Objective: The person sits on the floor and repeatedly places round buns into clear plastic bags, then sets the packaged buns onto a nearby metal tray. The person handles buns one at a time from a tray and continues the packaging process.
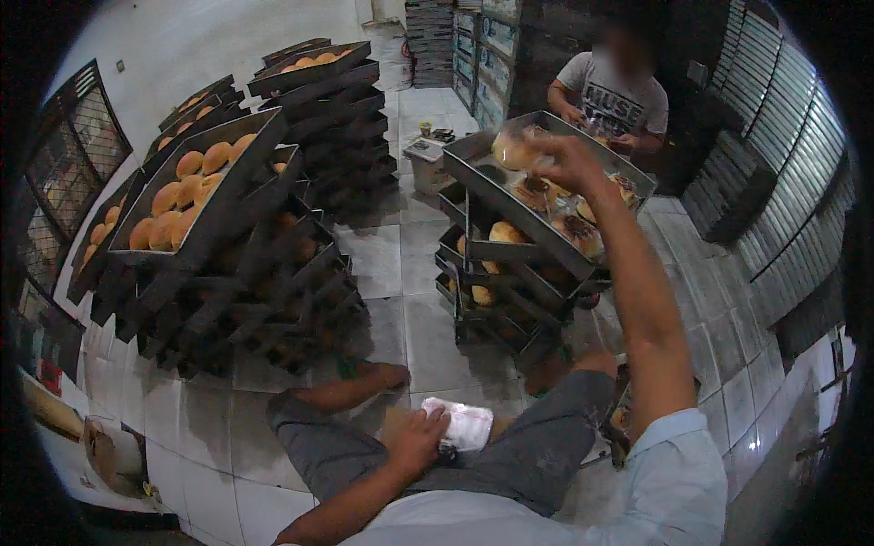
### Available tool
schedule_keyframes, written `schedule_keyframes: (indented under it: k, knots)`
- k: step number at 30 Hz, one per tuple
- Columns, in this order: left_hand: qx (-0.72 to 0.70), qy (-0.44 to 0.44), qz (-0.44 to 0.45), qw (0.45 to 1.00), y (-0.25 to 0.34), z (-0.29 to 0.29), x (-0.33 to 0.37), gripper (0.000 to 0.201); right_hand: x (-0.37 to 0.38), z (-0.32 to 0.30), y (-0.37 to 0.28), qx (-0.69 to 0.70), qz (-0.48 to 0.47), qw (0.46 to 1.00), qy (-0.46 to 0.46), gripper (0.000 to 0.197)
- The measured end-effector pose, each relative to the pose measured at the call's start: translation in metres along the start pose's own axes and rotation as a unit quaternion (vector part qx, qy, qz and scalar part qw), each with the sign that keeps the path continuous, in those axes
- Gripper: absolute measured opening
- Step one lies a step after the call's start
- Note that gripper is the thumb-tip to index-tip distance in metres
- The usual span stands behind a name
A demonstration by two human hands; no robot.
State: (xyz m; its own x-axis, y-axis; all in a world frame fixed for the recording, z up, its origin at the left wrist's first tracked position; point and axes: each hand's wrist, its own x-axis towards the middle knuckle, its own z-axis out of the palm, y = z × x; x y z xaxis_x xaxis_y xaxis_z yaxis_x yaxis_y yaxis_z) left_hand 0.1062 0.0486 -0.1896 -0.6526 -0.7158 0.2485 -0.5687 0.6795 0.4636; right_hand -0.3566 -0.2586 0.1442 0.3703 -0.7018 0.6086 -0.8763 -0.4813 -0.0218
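pale floor tiles [376, 259] lie between stacks of dark trays. a bun in clear wrapping [515, 151] is above the far left part of a top tray [496, 202], pinched by the right hand [569, 166]. dark-topped buns [578, 234] lie in that tray. the left hand [419, 441] lies over the left edge of a white plastic bundle [468, 423] between the person's thighs; i cannot tell whether its fingers grip. at left, another tray holds golden buns [191, 191]. beyond the right-hand stack is a co-worker [628, 109].
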Motion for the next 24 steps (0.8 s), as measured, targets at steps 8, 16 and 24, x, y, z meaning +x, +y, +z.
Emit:
schedule_keyframes:
  k: [8,16,24]
  knots:
    - [0.185,-0.081,0.03,0.979,-0.015,0.024,-0.043,0.026,-0.133,0.087,-0.247,0.407,0.208,0.884,-0.098,0.047]
    - [0.006,0.098,0.107,0.989,0.044,-0.061,-0.029,0.021,-0.319,0.108,-0.362,0.408,0.393,0.784,-0.253,0.04]
    - [-0.715,0.144,-0.341,0.593,0.106,-0.085,0.087,0.036,-0.217,0.047,-0.363,0.662,0.534,0.503,0.155,0.025]
